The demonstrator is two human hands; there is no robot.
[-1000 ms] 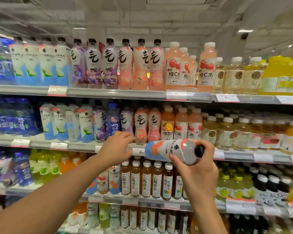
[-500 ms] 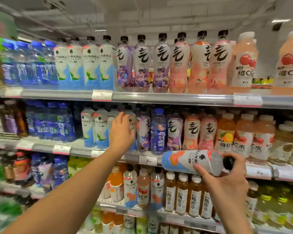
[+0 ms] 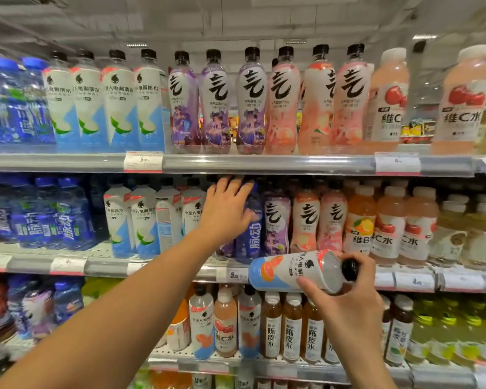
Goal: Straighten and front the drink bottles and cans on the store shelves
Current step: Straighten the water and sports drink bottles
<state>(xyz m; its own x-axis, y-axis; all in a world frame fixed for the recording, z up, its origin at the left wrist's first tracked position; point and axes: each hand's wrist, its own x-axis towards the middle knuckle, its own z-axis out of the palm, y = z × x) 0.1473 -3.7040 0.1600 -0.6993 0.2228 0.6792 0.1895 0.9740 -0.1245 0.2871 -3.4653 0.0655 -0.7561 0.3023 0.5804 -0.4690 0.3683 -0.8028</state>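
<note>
Holding sideways bottle (image 3: 298, 270), contents seemingly clear.

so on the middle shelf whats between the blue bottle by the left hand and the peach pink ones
In the head view, one purple-label bottle stands between the blue bottle and the peach-pink bottles.

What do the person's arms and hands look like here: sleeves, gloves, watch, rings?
Both forearms are bare as far as the frame shows, with no sleeve in view. The left hand and right hand wear no gloves. No watch, bracelet or ring is visible on either. Fingernails look short and unpainted, though blur limits detail.
</note>
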